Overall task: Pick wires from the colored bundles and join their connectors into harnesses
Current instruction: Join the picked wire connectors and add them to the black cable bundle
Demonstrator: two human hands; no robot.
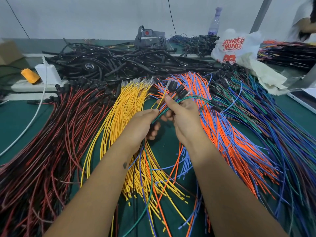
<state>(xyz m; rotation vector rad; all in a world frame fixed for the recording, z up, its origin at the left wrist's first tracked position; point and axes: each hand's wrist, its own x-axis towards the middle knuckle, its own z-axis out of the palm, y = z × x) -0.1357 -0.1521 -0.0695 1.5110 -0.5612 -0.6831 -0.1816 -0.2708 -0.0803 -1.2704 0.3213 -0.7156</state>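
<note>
Left hand [142,124] pinches a single yellow wire [159,101]; right hand [181,115], touching it, has its grip curled round a mixed wire bunch [172,104], black connectors [178,88] just above. Yellow bundle [119,117] lies left on the worktop [15,120], orange-blue bundle [227,134] right.
</note>
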